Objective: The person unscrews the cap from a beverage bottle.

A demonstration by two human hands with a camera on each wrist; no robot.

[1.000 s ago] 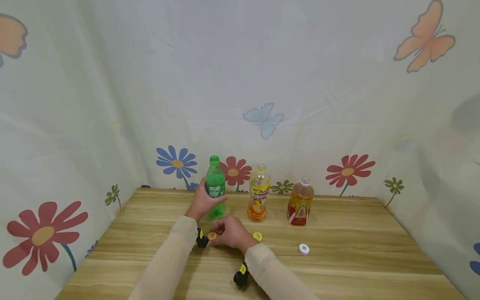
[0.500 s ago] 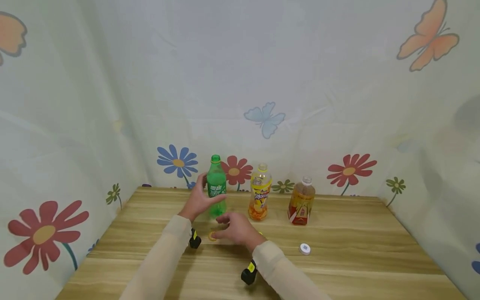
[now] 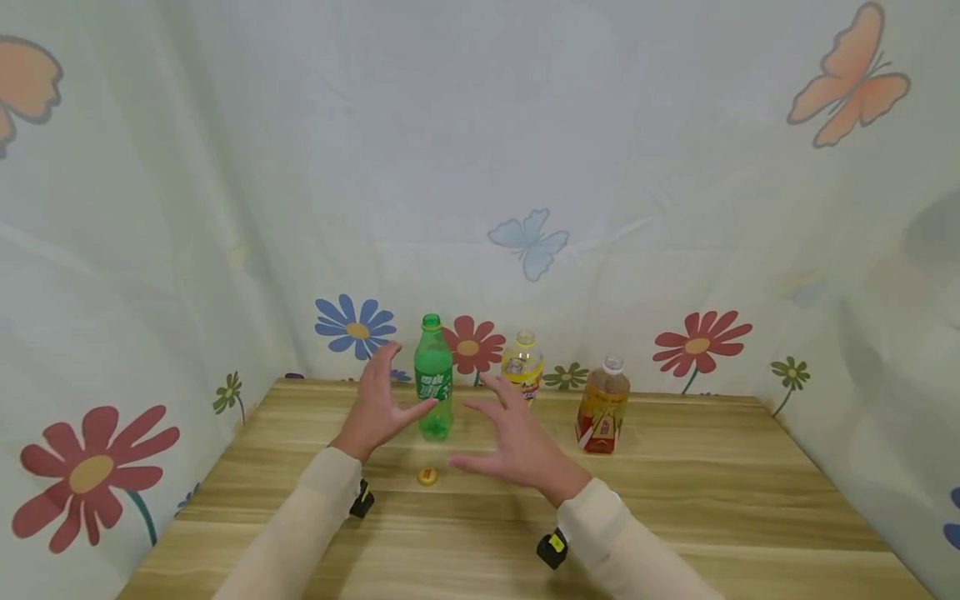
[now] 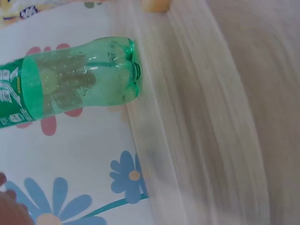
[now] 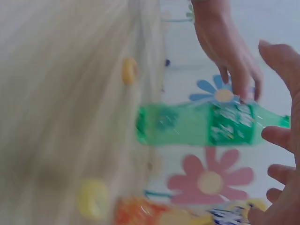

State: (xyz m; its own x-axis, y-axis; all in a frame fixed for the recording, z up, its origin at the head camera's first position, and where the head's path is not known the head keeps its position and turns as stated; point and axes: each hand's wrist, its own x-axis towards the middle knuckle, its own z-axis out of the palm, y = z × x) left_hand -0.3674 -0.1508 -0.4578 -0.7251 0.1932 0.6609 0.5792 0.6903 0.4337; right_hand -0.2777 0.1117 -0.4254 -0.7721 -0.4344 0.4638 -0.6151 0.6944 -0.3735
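Note:
A green soda bottle [image 3: 434, 371] without a cap stands upright on the table. Left of it, my left hand [image 3: 375, 408] is spread, its fingers apart from the bottle. My right hand [image 3: 521, 442] hovers to the right with spread fingers, holding nothing, and partly covers a yellow-labelled bottle [image 3: 522, 367]. An orange-yellow bottle cap [image 3: 427, 476] lies on the table in front of the green bottle, between the hands. In the right wrist view a yellow cap [image 5: 92, 198] lies near the yellow-labelled bottle; the right hand and arm hide it in the head view.
A third uncapped bottle [image 3: 603, 404], with reddish-brown drink, stands at the right. The wood-grain table [image 3: 720, 500] ends at a white curtain [image 3: 637, 167] printed with flowers and butterflies. The white cap is hidden almost wholly by the right sleeve.
My left hand has let go of the green bottle and drawn left. My right hand has released the orange-yellow cap and moved right and up, fingers spreading. The cap stays on the table.

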